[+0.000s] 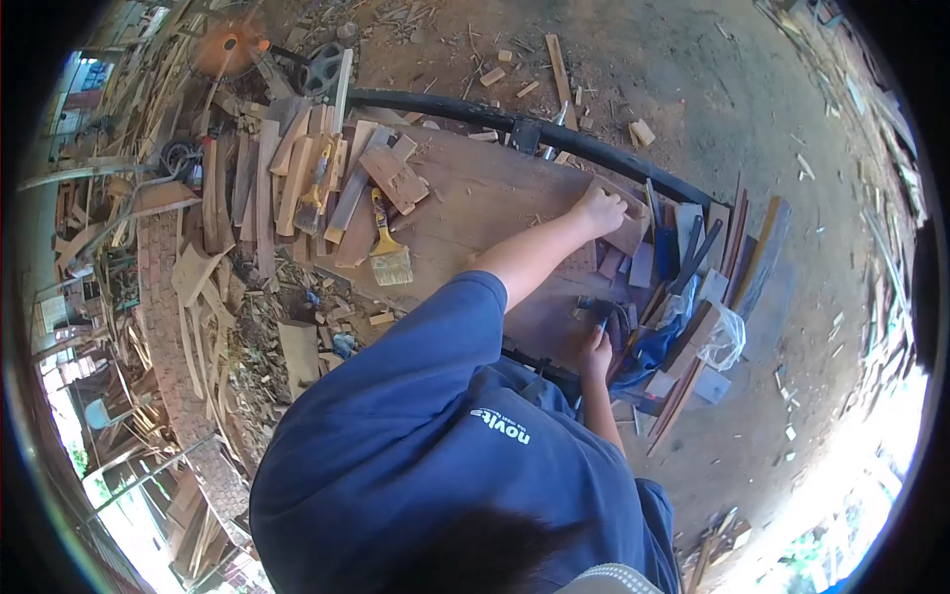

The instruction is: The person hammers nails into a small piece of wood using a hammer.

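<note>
My left hand (599, 213) reaches across the wooden workbench (475, 198), its fingers curled on a flat brown wooden block (630, 230) near the far edge. Closer to my body, my right hand (595, 353) is closed around a small dark object (600, 309) whose kind I cannot make out. Beside both hands lies a pile of tools and offcuts, including long dark tools (697, 255), a blue cloth or bag (653, 351) and a clear plastic bag (723, 340).
A paintbrush (390, 255) with a yellow handle lies at the bench's left, beside stacked wood strips (297, 178). A dark bar (435, 103) runs along the far edge. An orange disc (228, 47) stands at upper left. Wood scraps (642, 132) litter the ground.
</note>
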A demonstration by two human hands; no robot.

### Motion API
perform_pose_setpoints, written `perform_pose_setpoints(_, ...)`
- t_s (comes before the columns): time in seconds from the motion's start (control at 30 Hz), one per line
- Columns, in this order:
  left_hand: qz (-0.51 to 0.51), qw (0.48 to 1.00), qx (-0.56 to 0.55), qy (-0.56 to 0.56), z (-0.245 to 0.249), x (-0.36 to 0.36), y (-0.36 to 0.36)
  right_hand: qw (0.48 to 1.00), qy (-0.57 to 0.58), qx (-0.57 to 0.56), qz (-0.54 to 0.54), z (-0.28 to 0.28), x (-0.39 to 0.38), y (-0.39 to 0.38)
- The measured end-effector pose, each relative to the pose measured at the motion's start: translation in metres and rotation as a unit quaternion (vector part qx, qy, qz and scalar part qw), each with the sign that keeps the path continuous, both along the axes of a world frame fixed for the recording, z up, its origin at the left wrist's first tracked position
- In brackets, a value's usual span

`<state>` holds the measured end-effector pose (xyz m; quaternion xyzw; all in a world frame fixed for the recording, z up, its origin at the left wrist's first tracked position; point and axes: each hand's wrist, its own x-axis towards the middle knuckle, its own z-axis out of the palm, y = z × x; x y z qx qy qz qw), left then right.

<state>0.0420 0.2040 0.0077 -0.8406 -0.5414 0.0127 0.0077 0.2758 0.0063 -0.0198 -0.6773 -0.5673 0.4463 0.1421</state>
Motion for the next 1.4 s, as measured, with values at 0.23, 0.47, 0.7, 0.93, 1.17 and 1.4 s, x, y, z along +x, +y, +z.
perform_pose_setpoints(0.23, 0.004, 0.997, 0.051, -0.057, 0.015, -0.003, -0.011, 1.0, -0.008, -0.01, 0.023, -0.005, 0.004, 0.001)
perform_pose_setpoints(0.47, 0.164, 0.92, 0.032, -0.355, 0.037, -0.001, -0.024, 0.999, -0.022, -0.02, 0.031, 0.005, 0.0, 0.006)
perform_pose_setpoints(0.7, 0.366, 0.678, 0.012, -0.638, 0.018, -0.028, -0.113, 0.999, -0.039, -0.012, 0.035, 0.006, 0.002, 0.007)
perform_pose_setpoints(0.93, 0.431, 0.766, -0.114, -0.463, 0.056, -0.041, -0.174, 0.998, 0.026, -0.055, 0.005, -0.049, 0.019, 0.001)
perform_pose_setpoints(1.17, 0.417, 0.831, -0.16, -0.331, 0.052, -0.038, -0.189, 0.998, 0.053, -0.04, -0.007, -0.044, 0.018, 0.002)
perform_pose_setpoints(1.4, 0.411, 0.867, -0.062, -0.275, 0.033, -0.032, -0.192, 0.997, 0.009, -0.078, 0.011, -0.035, 0.016, 0.004)
